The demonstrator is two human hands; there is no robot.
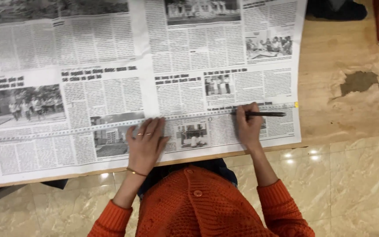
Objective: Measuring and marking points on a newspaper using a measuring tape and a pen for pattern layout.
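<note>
Table: pale wood, worn patch in the surface well off to the far right of the pen hand. Tiled floor below its near edge.

Newspaper: open double spread, covers most of the table, flat; its near edge runs just under both wrists.

Measuring tape: long pale strip across the lower part of the spread, off the left edge of view and ending with a yellow tip at the paper's right margin, beyond the pen point. Slightly slanted, higher toward the right.

Person: orange knitted cardigan, seated or standing at the near edge.

Left hand: palm down, fingers spread wide and flat, pressing the tape onto the paper. Rings and a thin bracelet visible.

Right hand: fingers closed narrow around a dark pen, which lies nearly level, tip pointing right, at the tape's edge.

Judgement: step in hand looks like marking or ruling a line along the tape. Whether the tip touches paper cannot be told. The next move would call for steady downward pressure from the left fingers so the tape does not creep, and the pen kept tight against its edge.
</note>
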